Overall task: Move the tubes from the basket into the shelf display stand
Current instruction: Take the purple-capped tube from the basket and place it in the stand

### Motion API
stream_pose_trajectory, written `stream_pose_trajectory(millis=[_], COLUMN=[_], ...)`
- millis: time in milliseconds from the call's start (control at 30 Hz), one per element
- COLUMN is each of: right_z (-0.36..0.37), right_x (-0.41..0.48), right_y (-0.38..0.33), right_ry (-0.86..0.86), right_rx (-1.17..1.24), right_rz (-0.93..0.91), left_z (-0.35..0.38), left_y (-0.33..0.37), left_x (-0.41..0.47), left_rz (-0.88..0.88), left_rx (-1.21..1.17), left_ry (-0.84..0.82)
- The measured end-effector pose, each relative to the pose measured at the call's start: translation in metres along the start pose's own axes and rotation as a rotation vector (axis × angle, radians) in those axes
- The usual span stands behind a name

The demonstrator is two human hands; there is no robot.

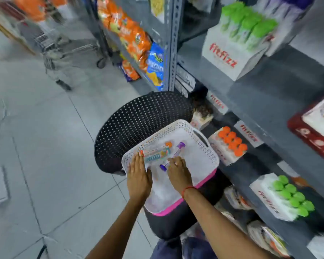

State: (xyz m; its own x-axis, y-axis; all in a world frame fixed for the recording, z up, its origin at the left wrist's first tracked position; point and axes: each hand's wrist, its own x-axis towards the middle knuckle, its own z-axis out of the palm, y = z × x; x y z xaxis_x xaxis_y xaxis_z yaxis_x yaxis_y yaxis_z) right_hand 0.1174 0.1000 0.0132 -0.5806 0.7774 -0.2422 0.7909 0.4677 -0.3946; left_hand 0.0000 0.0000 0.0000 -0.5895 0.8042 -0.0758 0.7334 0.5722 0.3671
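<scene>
Head camera looks down at my white basket [204, 146] beside the shelf [269, 101]. My left hand [139, 176] lies flat and open by the orange-capped tubes [157, 153]; my right hand's [178, 171] grip pinches a purple-capped tube [173, 155], all inside the basket.

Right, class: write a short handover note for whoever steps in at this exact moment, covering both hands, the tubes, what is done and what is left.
Left hand: flat and open in the white basket, fingertips beside the orange-capped tubes, gripping nothing.
Right hand: fingers curled at the purple-capped tube; whether they grip it is unclear.
The basket rests on a black stool beside the grey shelf.
Done: the display stands on the shelf hold green-capped and orange-capped tubes.
Left: every tube in the basket must go into a stand.
</scene>
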Motion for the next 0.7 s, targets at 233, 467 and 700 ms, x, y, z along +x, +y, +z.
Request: stream_pose_trajectory(millis=[233,467,700], right_z=[0.031,0.029,-0.045], right_x=[0.022,0.000,-0.015], right_y=[0.005,0.008,0.036], right_ry=[-0.410,-0.181,0.104], right_rx=[-0.077,0.032,0.196], right_rz=[-0.016,0.062,0.130], left_z=[0.030,0.035,0.026], left_y=[-0.017,-0.022,-0.009], left_x=[-0.012,-0.017,-0.016], left_rz=[-0.042,-0.005,0.051], left_rx=[0.241,0.324,0.349], left_ry=[-0.164,-0.186,-0.173])
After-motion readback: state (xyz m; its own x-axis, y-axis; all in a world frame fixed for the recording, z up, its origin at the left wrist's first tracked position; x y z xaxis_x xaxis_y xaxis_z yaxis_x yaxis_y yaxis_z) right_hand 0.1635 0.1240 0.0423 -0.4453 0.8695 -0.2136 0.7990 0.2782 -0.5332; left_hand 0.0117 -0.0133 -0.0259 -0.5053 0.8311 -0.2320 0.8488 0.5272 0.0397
